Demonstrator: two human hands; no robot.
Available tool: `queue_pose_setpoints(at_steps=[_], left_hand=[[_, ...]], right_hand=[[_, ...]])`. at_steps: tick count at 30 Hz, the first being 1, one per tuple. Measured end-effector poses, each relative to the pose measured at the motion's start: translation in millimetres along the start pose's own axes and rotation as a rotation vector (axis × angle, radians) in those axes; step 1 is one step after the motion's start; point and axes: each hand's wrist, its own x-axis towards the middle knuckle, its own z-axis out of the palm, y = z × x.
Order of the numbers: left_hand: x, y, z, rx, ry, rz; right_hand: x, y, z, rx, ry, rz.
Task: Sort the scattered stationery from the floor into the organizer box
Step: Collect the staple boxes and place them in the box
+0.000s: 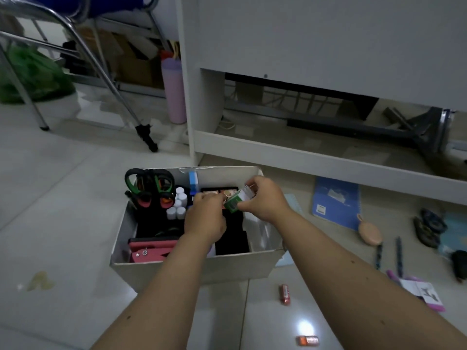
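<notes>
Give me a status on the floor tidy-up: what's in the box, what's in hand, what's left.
Done: green-handled scissors, red-handled scissors, white caps and a red punch sit in the white cardboard organizer box.
In hand: the right hand grips a small green-and-white box over it; the left hand reaches in beside it.
Left on the floor: blue notebook, peach oval case, two dark pens, two small red items.

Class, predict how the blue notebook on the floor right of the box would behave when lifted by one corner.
The blue notebook looks thin and soft-covered, so it would probably sag. It lies flat on glossy floor tiles, so it may slide before fingers get under an edge.
</notes>
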Motion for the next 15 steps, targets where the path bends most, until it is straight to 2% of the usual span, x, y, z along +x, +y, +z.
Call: queue_pose_setpoints(at_steps=[3, 7, 10, 15], left_hand=[[4, -1, 3, 0.055, -0.039, -0.031], [12, 2, 2, 0.055, -0.012, -0.016], [17, 3, 3, 0.045, -0.019, -0.019], [25, -4, 9, -0.008, -0.03, -0.036]], right_hand=[[11, 6, 5, -0.113, -0.093, -0.078], [17, 10, 8, -0.192, -0.211, -0.135], [19, 4, 10, -0.218, -0.195, -0.117], [24, -7, 16, -0.212, -0.145, 0.048]])
